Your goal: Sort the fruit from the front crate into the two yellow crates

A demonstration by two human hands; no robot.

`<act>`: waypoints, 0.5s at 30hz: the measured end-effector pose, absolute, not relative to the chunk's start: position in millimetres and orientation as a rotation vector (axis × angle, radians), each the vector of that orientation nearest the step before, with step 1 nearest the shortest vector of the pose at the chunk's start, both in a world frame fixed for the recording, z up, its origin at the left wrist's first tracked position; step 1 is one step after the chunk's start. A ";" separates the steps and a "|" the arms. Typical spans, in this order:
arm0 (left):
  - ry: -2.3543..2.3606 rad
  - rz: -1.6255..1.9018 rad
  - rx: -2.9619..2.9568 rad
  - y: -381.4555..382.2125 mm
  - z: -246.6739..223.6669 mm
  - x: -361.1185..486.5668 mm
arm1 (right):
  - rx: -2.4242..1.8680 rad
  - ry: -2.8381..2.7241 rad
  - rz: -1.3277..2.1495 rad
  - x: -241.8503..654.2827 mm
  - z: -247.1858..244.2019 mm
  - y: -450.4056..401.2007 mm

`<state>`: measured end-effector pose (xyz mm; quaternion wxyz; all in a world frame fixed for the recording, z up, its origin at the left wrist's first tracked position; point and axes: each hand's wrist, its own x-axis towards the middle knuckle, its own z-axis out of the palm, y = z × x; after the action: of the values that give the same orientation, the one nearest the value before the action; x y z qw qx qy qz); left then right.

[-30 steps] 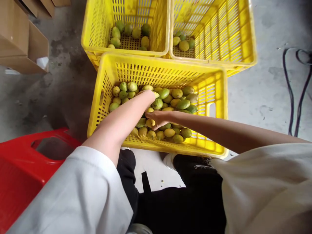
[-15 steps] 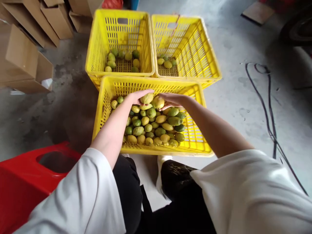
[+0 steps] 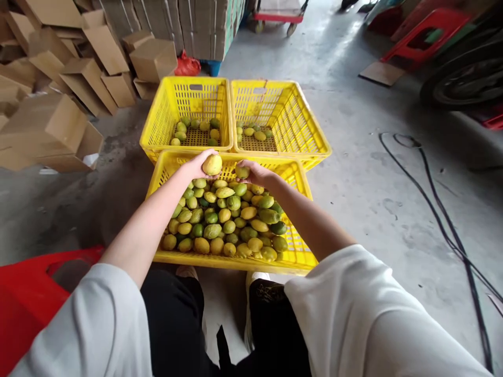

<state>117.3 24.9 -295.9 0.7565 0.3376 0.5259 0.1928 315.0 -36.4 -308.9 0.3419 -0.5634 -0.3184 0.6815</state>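
My left hand [image 3: 197, 166] is closed around a yellow lemon [image 3: 212, 164], held above the far side of the front yellow crate [image 3: 231, 263]. Just to the right, my right hand [image 3: 255, 172] grips a smaller, greenish-yellow lemon [image 3: 242, 172], partly covered by the fingers. The two hands are a short way apart. Beneath them, the front crate holds a heap of lemons [image 3: 212, 231] ranging from dark green to yellow, with bare lattice showing at its right end.
Behind stand two more yellow crates, the left one [image 3: 157, 123] and the right one [image 3: 302, 123], with several lemons in each. Cardboard boxes [image 3: 47, 123] lie at left, near a red stool [image 3: 27, 293]. A black cable [image 3: 440, 214] runs across the floor at right.
My hands have moved apart, each with a lemon in it, and sit nearer the crate's far rim. The view has tilted up, showing more of the floor and a trolley behind.
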 end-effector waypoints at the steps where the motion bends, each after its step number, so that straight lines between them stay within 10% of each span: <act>1: 1.176 0.445 0.767 22.8 -292.7 121.4 | -1.486 -0.835 1.796 316.9 -307.3 -35.0; 15: 1.088 0.857 0.049 -10.5 -265.2 147.1 | -1.438 -0.637 1.881 301.2 -270.6 -41.7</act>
<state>147.1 -10.5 -265.2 0.7693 0.0224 0.5015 0.3951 301.2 -41.7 -270.6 0.3378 -0.5520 -0.2446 0.7221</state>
